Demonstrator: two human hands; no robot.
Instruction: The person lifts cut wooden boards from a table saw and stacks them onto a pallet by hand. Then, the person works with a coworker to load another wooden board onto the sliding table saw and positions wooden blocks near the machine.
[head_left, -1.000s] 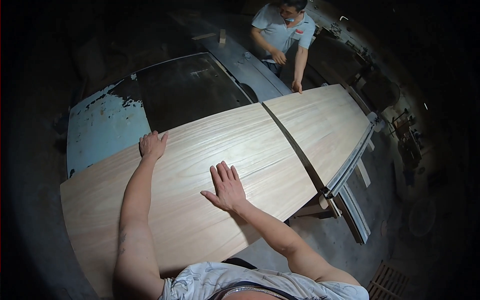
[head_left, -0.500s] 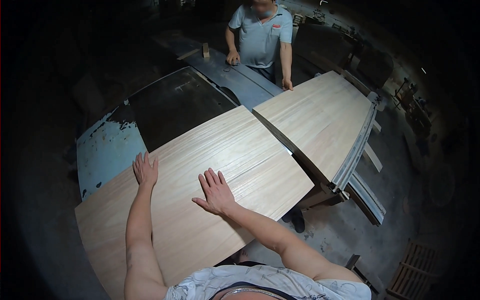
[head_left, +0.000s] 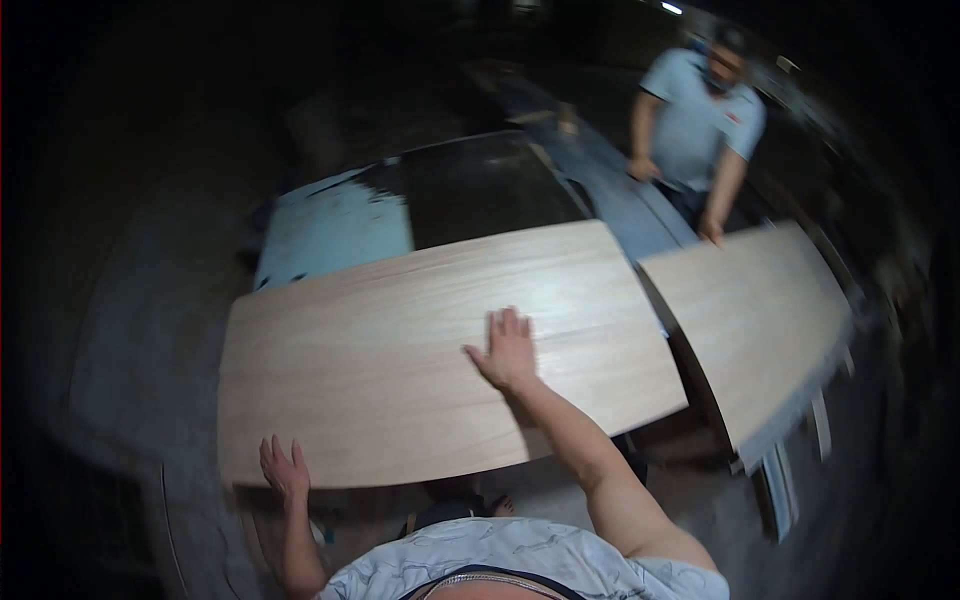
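pale board (head_left: 400,375), underside hidden

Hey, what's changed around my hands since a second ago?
Your bare left hand has left the far edge of the large pale wooden board and come back toward you, to the board's near left corner. The board and the smaller pale wooden panel now sit wider apart. Your bare right hand stays flat on the board, and the co-worker's left hand stays at the panel's far edge.
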